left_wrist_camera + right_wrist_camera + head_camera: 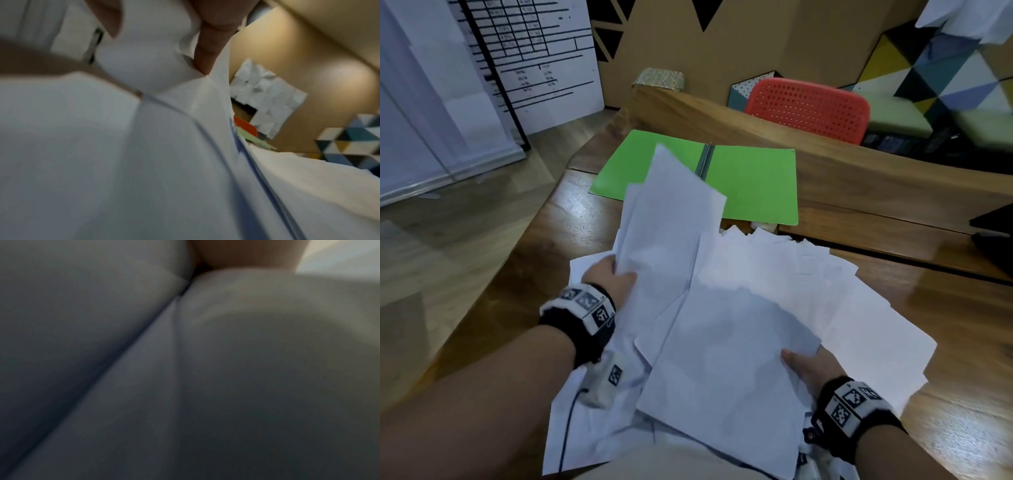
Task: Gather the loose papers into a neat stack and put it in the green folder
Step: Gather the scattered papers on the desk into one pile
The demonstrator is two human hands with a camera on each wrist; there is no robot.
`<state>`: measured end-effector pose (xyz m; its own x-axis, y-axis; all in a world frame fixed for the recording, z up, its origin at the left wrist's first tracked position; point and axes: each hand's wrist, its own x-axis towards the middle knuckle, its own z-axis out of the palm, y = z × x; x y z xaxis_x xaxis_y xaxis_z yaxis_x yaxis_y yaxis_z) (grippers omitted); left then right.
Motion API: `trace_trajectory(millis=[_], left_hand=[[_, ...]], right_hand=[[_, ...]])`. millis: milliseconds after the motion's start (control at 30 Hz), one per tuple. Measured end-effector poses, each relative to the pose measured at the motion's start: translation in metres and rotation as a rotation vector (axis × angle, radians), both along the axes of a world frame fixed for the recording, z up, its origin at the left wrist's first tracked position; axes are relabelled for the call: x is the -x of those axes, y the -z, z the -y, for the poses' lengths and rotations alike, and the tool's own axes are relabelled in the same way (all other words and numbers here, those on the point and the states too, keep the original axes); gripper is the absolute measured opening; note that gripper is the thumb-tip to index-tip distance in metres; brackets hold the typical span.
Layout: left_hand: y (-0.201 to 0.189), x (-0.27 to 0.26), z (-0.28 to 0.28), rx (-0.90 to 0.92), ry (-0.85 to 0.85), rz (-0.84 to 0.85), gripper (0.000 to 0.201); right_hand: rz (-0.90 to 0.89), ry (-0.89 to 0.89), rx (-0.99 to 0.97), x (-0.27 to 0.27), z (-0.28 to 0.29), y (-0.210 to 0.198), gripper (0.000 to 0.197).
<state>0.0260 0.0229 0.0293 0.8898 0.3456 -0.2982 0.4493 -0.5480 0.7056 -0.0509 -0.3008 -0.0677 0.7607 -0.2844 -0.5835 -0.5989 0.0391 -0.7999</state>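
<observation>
A messy heap of white papers (774, 291) covers the near part of the wooden table (945, 325). My left hand (607, 279) grips the near edge of a lifted bundle of sheets (664, 219), thumb on top, tilted up toward the folder. My right hand (810, 368) holds the right edge of another batch of sheets (722, 359) near my body, thumb on top and fingers hidden beneath. The green folder (753, 185) lies open and flat beyond the heap. In the left wrist view a finger (207, 48) presses against white paper (102, 146). The right wrist view is filled with blurred paper (185, 369).
A raised wooden ledge (825, 144) runs behind the folder. A red perforated chair (808, 106) stands past it. A dark object (993, 226) sits at the table's right edge. The table's left edge drops to the floor (448, 240).
</observation>
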Motion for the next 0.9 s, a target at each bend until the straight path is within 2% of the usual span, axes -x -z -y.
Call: trace_trajectory(millis=[67, 167, 267, 333, 367, 433, 500, 567, 600, 667, 700, 800, 867, 900], left_hand=[[-0.022, -0.007, -0.003, 0.076, -0.001, 0.128, 0.025], [-0.052, -0.015, -0.001, 0.181, 0.035, 0.294, 0.023], [-0.08, -0.026, -0.003, 0.363, -0.089, 0.471, 0.017], [-0.098, -0.032, -0.006, 0.462, -0.165, 0.567, 0.015], [-0.106, -0.035, -0.008, 0.489, -0.18, 0.614, 0.016], [-0.117, -0.039, -0.008, 0.471, -0.151, 0.663, 0.015], [-0.114, -0.04, -0.001, 0.373, -0.056, 0.59, 0.015], [-0.095, -0.036, 0.008, 0.268, 0.094, 0.405, 0.015], [-0.079, -0.033, 0.013, 0.262, 0.167, 0.298, 0.022], [-0.041, -0.026, 0.018, 0.271, 0.297, 0.113, 0.057], [-0.02, -0.021, 0.02, 0.226, 0.307, 0.049, 0.062], [0.035, -0.001, 0.031, -0.052, 0.299, -0.12, 0.045], [0.057, 0.014, 0.044, -0.167, 0.463, -0.223, 0.044], [0.065, 0.019, 0.048, -0.206, 0.541, -0.245, 0.044]], right_hand=[[-0.001, 0.008, -0.004, 0.0, 0.001, -0.001, 0.043], [0.025, 0.054, -0.133, -0.001, -0.002, -0.002, 0.03], [0.031, 0.092, -0.256, -0.002, -0.005, -0.003, 0.039], [0.015, 0.084, -0.238, -0.003, -0.003, -0.001, 0.069], [0.007, 0.071, -0.182, -0.003, -0.003, 0.0, 0.075], [-0.005, 0.056, -0.069, -0.004, -0.003, -0.001, 0.058], [-0.015, 0.027, -0.042, -0.004, -0.002, -0.003, 0.052], [0.001, 0.005, -0.106, -0.003, -0.001, -0.008, 0.054], [0.012, -0.013, -0.135, -0.001, -0.001, -0.013, 0.058], [0.02, -0.05, -0.126, 0.004, 0.0, -0.023, 0.049], [0.03, -0.057, -0.14, 0.005, 0.002, -0.025, 0.047], [0.02, 0.024, -0.214, 0.004, 0.005, -0.026, 0.06], [-0.017, 0.054, -0.266, 0.002, 0.002, -0.032, 0.064], [-0.018, 0.033, -0.243, 0.001, 0.0, -0.035, 0.055]])
